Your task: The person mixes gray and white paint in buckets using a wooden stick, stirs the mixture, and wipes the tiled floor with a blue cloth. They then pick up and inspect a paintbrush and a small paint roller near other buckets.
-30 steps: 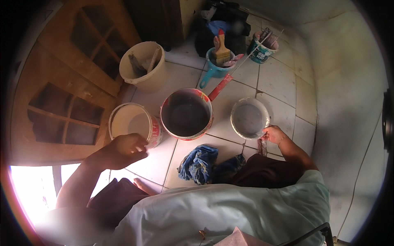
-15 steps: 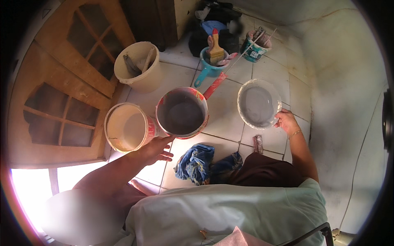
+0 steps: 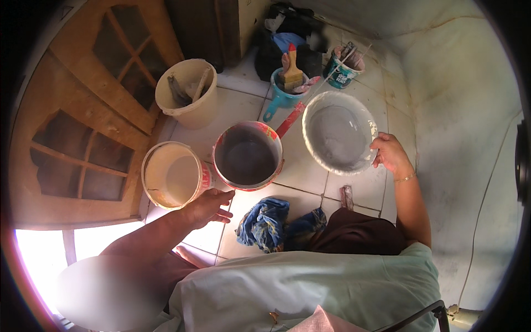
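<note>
A wooden door panel [image 3: 83, 127] with glazed openings leans along the left side of the scene, over a white tiled floor [image 3: 243, 94]. Near its far end stands a cream bucket [image 3: 188, 99] holding tools. In the middle of the floor sits a red-rimmed paint bucket [image 3: 247, 156] with dark grey contents, and just left of it a white bucket [image 3: 174, 174] with a pale inside, the two nearly touching.

To the right of the red-rimmed bucket, a white basin [image 3: 338, 133] with a grey-smeared inside is tilted and held up by its right rim. The right hand [image 3: 390, 155] grips that rim, fingers closed over the edge, a thin bracelet at the wrist. The left hand [image 3: 209, 206] hovers low just near the gap between the white bucket and the red-rimmed bucket, fingers spread and loosely extended, holding nothing; whether the fingertips touch the red-rimmed bucket cannot be told.

A crumpled blue cloth [image 3: 264, 221] lies on the tiles right of the left hand, near the person's lap. Farther off, a teal pot [image 3: 282, 95] holds a broad paintbrush [image 3: 291, 72], and a small teal can [image 3: 342, 69] with sticks in it stands to its right, before a dark heap in the far corner.
</note>
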### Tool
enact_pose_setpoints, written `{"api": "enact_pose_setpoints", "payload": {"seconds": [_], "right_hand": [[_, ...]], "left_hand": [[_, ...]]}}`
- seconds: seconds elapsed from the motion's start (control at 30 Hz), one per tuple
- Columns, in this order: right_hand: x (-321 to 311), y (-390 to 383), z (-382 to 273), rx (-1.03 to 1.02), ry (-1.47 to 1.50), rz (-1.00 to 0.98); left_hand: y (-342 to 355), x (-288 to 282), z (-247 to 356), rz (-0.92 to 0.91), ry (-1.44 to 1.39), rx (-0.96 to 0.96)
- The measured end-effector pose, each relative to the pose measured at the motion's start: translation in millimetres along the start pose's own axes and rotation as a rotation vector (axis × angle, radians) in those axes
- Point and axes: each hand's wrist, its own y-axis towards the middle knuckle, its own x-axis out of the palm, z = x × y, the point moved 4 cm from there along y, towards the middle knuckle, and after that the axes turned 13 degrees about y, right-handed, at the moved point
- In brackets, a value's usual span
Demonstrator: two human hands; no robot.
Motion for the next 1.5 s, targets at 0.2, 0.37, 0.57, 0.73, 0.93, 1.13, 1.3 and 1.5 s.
{"api": "enact_pose_setpoints", "payload": {"seconds": [0.2,0.37,0.57,0.73,0.93,1.13,1.3,1.5], "right_hand": [[30.5,-13.7,-25.4,-0.138,-0.022,0.002],[46.6,-10.1,-29.0,-0.130,-0.086,-0.032],[56.7,-8.8,-21.2,-0.089,-0.094,-0.074],[50.7,-17.0,-18.8,-0.062,-0.134,-0.097],[31.2,-21.2,-21.8,-0.103,-0.181,0.000],[29.2,-25.5,-26.4,-0.159,-0.069,0.020],[24.6,-23.8,-24.5,-0.166,-0.101,0.005],[26.4,-34.4,-32.6,-0.253,-0.088,0.032]], "left_hand": [[-17.7,-4.1,4.0,-0.018,0.101,0.048],[-25.7,-3.8,6.6,-0.025,0.129,0.079],[-5.5,-1.1,0.6,0.006,-0.096,0.071],[26.3,3.5,-8.3,0.072,-0.257,0.094],[45.3,-1.3,-0.5,0.210,-0.285,0.161],[57.8,-5.2,-6.1,0.346,-0.253,0.119],[54.3,-9.0,-7.1,0.388,-0.293,0.073],[42.2,-3.1,-1.2,0.243,-0.494,0.225]]}}
